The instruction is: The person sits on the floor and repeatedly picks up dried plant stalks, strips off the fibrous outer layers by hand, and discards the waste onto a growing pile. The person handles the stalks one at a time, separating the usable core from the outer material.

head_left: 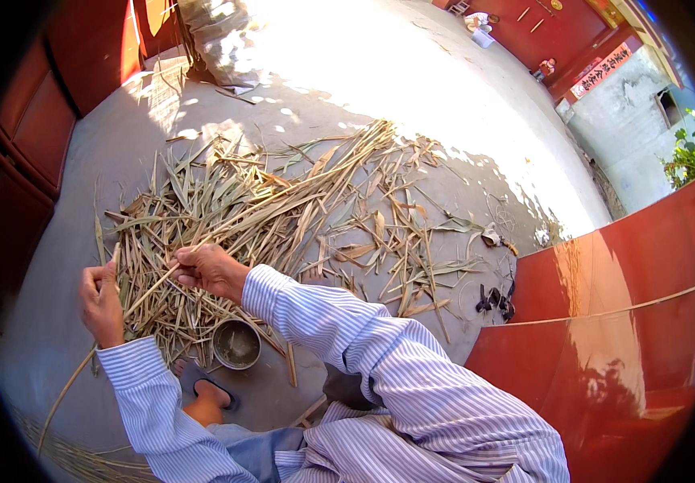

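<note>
My left hand point(102, 307), at the left of the reed pile, is closed around a thin dry stalk. A stalk end stands up beside its thumb, and a long thin stem point(64, 394) runs down from below the hand. To its right, my right hand point(209, 270) is closed with fingertips pinched on a pale reed stalk point(151, 290) that slants down to the left hand. Whether both hands grip one stalk or two I cannot tell. Beneath them spreads a heap of dry reed stalks and leaves point(275, 213) on the concrete.
A metal bowl point(237, 366) stands by my sandalled foot point(212, 394). Red padded seating point(33, 121) lines the left, and a large red panel point(525, 290) fills the right. Black scraps point(494, 301) lie near it. A plastic sack point(223, 44) and distant people point(478, 21) are beyond.
</note>
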Demonstrator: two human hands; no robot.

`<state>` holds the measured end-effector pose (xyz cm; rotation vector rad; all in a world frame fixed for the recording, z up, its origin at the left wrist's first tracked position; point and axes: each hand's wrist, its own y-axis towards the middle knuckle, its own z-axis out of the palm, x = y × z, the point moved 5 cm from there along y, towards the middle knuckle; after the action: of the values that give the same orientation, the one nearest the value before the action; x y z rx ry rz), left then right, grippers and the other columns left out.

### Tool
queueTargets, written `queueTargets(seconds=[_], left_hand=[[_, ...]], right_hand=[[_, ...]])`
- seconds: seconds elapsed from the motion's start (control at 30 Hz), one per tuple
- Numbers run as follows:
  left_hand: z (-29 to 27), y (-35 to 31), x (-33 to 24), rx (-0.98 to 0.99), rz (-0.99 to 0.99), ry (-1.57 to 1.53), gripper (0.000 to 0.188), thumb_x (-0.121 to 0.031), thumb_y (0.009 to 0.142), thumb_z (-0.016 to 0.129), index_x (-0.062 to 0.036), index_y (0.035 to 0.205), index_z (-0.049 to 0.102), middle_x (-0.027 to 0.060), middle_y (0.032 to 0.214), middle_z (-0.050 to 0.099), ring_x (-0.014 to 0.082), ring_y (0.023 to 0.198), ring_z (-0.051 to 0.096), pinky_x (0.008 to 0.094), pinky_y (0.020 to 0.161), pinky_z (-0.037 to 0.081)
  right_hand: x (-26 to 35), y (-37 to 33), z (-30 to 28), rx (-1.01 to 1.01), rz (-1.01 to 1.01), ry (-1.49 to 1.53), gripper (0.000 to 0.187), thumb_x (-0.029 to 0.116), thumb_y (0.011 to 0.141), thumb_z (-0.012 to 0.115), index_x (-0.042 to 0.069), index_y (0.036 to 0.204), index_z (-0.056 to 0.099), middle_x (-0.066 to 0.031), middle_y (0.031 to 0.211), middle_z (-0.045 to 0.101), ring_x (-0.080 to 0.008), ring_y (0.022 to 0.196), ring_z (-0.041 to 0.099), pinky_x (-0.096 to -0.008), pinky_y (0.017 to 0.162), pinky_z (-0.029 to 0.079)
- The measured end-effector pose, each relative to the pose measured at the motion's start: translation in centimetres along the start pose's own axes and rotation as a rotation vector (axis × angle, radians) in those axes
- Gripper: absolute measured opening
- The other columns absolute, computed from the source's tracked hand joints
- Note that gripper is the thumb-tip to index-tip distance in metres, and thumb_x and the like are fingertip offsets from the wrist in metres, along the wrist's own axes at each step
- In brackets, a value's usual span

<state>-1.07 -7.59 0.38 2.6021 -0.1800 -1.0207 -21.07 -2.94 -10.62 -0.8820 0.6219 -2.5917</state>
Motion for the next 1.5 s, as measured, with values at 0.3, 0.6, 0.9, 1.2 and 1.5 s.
queueTargets(seconds=[0.3,0.6,0.9,1.2,1.5], left_hand=[[2.4,-3.4,-6.2,0.273,0.471,0.327,0.019,-0.016,0.076,0.073,-0.0053,0.084,0.06,0.0111,0.073,0.059,0.0299,0.073,0.056,0.0414,0.069,0.041],[-2.2,-0.5,-2.7,0.019,0.03,-0.288,0.024,-0.024,0.092,0.065,-0.0012,0.085,0.061,0.001,0.074,0.061,0.0097,0.069,0.053,0.0248,0.063,0.042],[-5.3,-1.4,-4.5,0.09,0.525,0.402,0.018,-0.019,0.075,0.074,-0.0086,0.088,0.067,0.0047,0.075,0.064,0.0226,0.076,0.059,0.0354,0.073,0.039],[-6.1,-1.4,-4.5,-0.198,0.196,-0.179,0.02,-0.025,0.076,0.076,-0.0069,0.083,0.069,0.0037,0.076,0.067,0.0184,0.078,0.06,0.0349,0.075,0.042],[-5.2,-1.2,-4.7,0.022,0.462,0.411,0.01,-0.02,0.077,0.072,-0.0122,0.078,0.067,0.0029,0.075,0.063,0.0215,0.077,0.056,0.0358,0.075,0.039]], right_hand=[[-0.3,1.3,0.0,0.069,-0.019,0.059,0.011,0.016,0.098,0.053,0.007,0.097,0.059,-0.0036,0.086,0.065,-0.0115,0.073,0.065,-0.0234,0.056,0.056],[-1.5,1.5,1.8,0.04,0.013,0.006,0.012,0.012,0.095,0.055,0.001,0.092,0.06,-0.0085,0.079,0.066,-0.0151,0.061,0.065,-0.0224,0.046,0.053],[1.7,1.0,1.2,-0.006,-0.14,-0.108,0.021,0.025,0.095,0.06,0.004,0.094,0.063,-0.0041,0.081,0.068,-0.0123,0.07,0.066,-0.0223,0.057,0.054],[1.6,0.0,0.6,-0.023,-0.141,-0.185,0.023,0.029,0.094,0.062,0.006,0.09,0.062,-0.0024,0.078,0.065,-0.0107,0.066,0.063,-0.0219,0.056,0.052],[3.1,-0.2,0.0,-0.044,-0.208,-0.041,0.016,0.02,0.094,0.062,0.005,0.094,0.06,-0.0059,0.084,0.065,-0.0143,0.072,0.066,-0.0236,0.058,0.055]])
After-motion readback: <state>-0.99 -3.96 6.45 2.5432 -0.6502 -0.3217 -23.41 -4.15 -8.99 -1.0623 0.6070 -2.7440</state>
